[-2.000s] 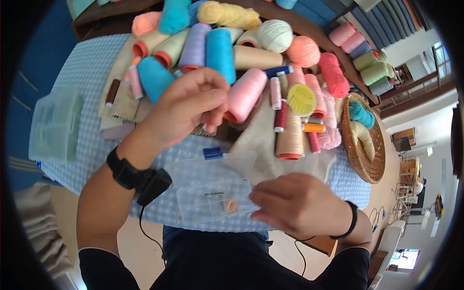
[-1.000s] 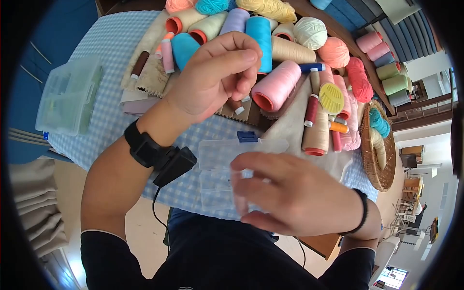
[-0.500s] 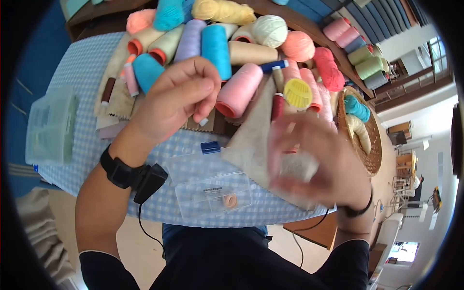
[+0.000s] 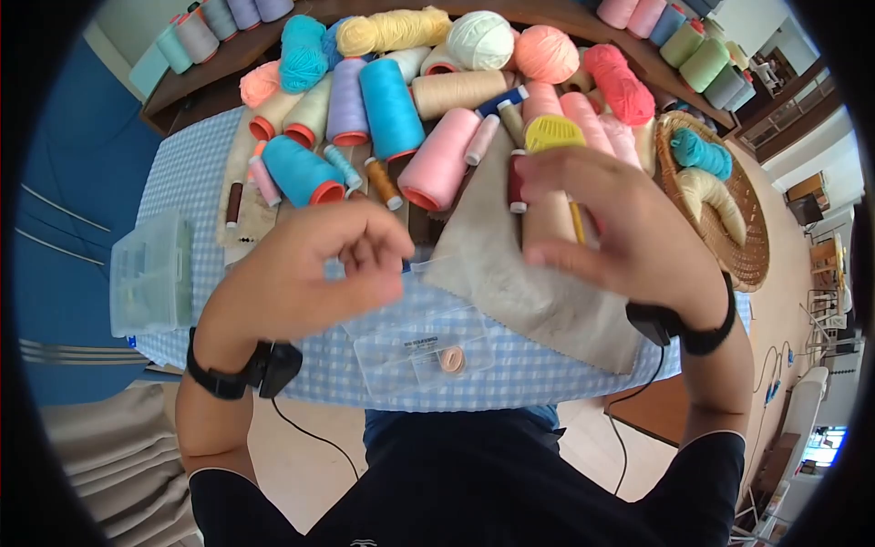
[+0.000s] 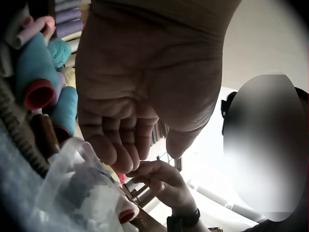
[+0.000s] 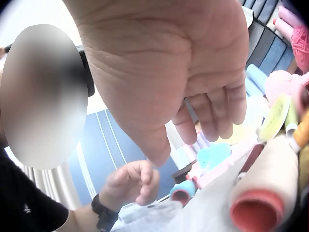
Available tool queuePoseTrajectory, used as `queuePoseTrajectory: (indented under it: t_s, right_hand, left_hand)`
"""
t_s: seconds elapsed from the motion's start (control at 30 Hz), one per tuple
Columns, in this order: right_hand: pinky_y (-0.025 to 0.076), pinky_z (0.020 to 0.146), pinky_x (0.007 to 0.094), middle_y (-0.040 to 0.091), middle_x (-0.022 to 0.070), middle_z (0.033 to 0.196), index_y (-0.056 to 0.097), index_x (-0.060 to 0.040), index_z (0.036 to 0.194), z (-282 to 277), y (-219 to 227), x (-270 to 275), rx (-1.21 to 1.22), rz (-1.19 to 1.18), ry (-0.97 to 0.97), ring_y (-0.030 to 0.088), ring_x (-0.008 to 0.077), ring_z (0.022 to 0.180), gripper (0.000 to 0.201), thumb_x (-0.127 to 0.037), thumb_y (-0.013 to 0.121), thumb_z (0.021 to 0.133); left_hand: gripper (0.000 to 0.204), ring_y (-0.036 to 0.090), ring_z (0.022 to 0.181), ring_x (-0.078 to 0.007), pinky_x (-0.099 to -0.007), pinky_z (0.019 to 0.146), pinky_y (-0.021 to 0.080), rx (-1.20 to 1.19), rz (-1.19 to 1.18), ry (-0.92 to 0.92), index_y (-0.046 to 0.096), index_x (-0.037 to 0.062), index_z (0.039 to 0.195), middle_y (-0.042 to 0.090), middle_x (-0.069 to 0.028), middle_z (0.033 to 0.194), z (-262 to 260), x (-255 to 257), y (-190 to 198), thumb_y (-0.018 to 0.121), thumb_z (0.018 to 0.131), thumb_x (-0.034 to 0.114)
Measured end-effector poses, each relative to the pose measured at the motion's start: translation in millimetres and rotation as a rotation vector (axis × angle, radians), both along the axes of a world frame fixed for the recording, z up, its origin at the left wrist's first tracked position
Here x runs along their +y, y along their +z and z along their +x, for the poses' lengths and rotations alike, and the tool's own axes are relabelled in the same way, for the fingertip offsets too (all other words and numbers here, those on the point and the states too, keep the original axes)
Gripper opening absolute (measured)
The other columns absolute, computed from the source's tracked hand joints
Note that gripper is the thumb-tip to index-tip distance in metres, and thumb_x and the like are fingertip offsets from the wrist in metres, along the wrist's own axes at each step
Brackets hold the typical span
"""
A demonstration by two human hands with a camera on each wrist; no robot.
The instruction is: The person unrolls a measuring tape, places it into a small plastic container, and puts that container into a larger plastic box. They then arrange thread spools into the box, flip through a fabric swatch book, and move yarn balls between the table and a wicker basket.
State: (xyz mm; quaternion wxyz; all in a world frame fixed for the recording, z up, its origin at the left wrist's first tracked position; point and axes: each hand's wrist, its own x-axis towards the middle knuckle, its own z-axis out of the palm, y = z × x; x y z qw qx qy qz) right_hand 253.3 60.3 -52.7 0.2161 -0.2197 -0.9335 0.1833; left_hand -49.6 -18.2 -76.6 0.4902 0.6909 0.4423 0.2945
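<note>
My left hand (image 4: 314,269) hovers over the raised lid side of a clear plastic box, fingers bent and thumb apart, with nothing between them. The box (image 4: 387,369) lies on the checked cloth and holds a small beige coil (image 4: 452,359). In the left wrist view its transparent plastic (image 5: 79,193) appears below the fingertips. My right hand (image 4: 629,228), slightly blurred, is over the beige thread cone (image 4: 550,223), its fingers loosely bent and holding nothing. Close to those fingers are a dark red spool (image 4: 518,182) and a yellow round case (image 4: 553,134).
Thread cones such as a blue one (image 4: 392,109) and a pink one (image 4: 442,159) crowd the table's back, with yarn balls behind. A grey fabric (image 4: 538,301) spreads at right. A wicker basket (image 4: 752,260) stands beyond it; a lidded plastic case (image 4: 150,278) sits far left.
My left hand has come down and its thumb has parted from the fingers. The right hand has risen from the grey fabric. A small pink spool now shows against the pink cone.
</note>
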Motion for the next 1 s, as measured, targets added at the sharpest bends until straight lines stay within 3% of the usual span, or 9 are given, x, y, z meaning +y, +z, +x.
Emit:
queuePoseTrajectory:
  t_s: [0.07,0.27,0.33,0.47,0.53,0.67,0.77,0.87,1.0]
  right_hand:
    - [0.051,0.085,0.0445,0.063,0.0156,0.109,0.061,0.0,0.105,2.9,-5.8,-18.1,0.022,-0.046,0.054,0.061,0.0385,0.1,0.037,-0.018,0.079,0.078]
    - [0.052,0.085,0.0458,0.062,0.0179,0.114,0.059,0.0016,0.111,2.4,-16.6,-43.3,-0.036,-0.177,0.217,0.062,0.0376,0.102,0.043,-0.017,0.079,0.078]
    - [0.052,0.087,0.0457,0.06,0.0187,0.12,0.058,0.0014,0.116,-1.3,-18.0,-46.6,-0.027,-0.114,0.174,0.062,0.038,0.105,0.048,-0.016,0.079,0.077]
    - [0.052,0.089,0.0451,0.058,0.0193,0.123,0.057,0.0013,0.122,-12.2,-25.3,-44.9,-0.017,-0.072,0.161,0.061,0.0377,0.108,0.053,-0.016,0.079,0.077]
    - [0.051,0.091,0.0442,0.057,0.0201,0.125,0.056,0.0016,0.125,-15.8,-27.9,-47.2,-0.022,-0.097,0.118,0.06,0.0373,0.112,0.057,-0.015,0.079,0.076]
    - [0.049,0.097,0.046,0.054,0.02,0.132,0.054,-0.0012,0.132,-15.3,-26.0,-49.4,-0.047,-0.134,0.158,0.059,0.0388,0.115,0.061,-0.019,0.079,0.079]
    - [0.049,0.096,0.0457,0.057,0.0187,0.126,0.055,-0.0012,0.13,-14.5,-23.8,-53.1,-0.089,-0.169,0.218,0.06,0.0374,0.112,0.06,-0.02,0.08,0.078]
    - [0.05,0.095,0.0447,0.06,0.017,0.122,0.058,-0.0009,0.126,-15.8,-27.5,-61.1,-0.128,-0.194,0.269,0.061,0.0361,0.11,0.058,-0.021,0.08,0.076]
    - [0.049,0.088,0.0383,0.06,0.014,0.106,0.064,0.0011,0.104,-22.2,-43.5,-73.0,-0.11,-0.169,0.311,0.06,0.0291,0.102,0.031,-0.013,0.072,0.078]
  left_hand:
    - [0.021,0.063,0.078,-0.0166,-0.0303,0.071,0.051,0.024,0.172,-0.197,0.065,0.0012,0.101,0.066,-0.0069,0.091,1.2,-17.2,7.3,0.072,0.087,0.015]
    - [0.026,0.066,0.078,-0.0258,-0.0351,0.068,0.052,0.211,0.206,-0.22,0.067,0.0028,0.102,0.068,-0.0106,0.09,0.9,-60.6,2.9,0.077,0.08,0.013]
    - [0.029,0.066,0.084,-0.0301,-0.0369,0.072,0.052,0.201,0.516,0.084,0.066,0.0023,0.105,0.067,-0.0126,0.093,-2.9,-66.9,7.7,0.077,0.081,0.013]
    - [0.034,0.064,0.09,-0.0327,-0.0392,0.078,0.052,0.447,0.588,0.352,0.064,0.0022,0.11,0.065,-0.014,0.1,21.2,-55.2,-15.4,0.077,0.079,0.01]
    - [0.038,0.062,0.094,-0.0335,-0.0413,0.083,0.051,0.508,0.345,0.255,0.063,0.0029,0.112,0.062,-0.0131,0.107,13.4,-57.3,-26.1,0.077,0.077,0.008]
    - [0.038,0.061,0.096,-0.0344,-0.0416,0.084,0.05,0.581,0.402,0.151,0.063,0.0038,0.11,0.061,-0.0125,0.108,5.2,-67.8,-29.4,0.078,0.076,0.01]
    - [0.037,0.062,0.097,-0.0333,-0.0407,0.084,0.05,0.457,0.436,-0.009,0.063,0.005,0.108,0.061,-0.0111,0.109,10.5,-75.6,-25.5,0.08,0.077,0.015]
    - [0.039,0.061,0.098,-0.0335,-0.0414,0.086,0.05,0.439,0.379,-0.077,0.066,0.005,0.104,0.062,-0.0121,0.111,17.7,-81.8,-25.9,0.084,0.072,0.018]
    - [0.035,0.058,0.106,-0.0339,-0.0428,0.09,0.049,0.511,0.435,-0.118,0.071,0.0055,0.098,0.061,-0.0123,0.115,19.7,-86.4,-39.2,0.084,0.07,0.02]
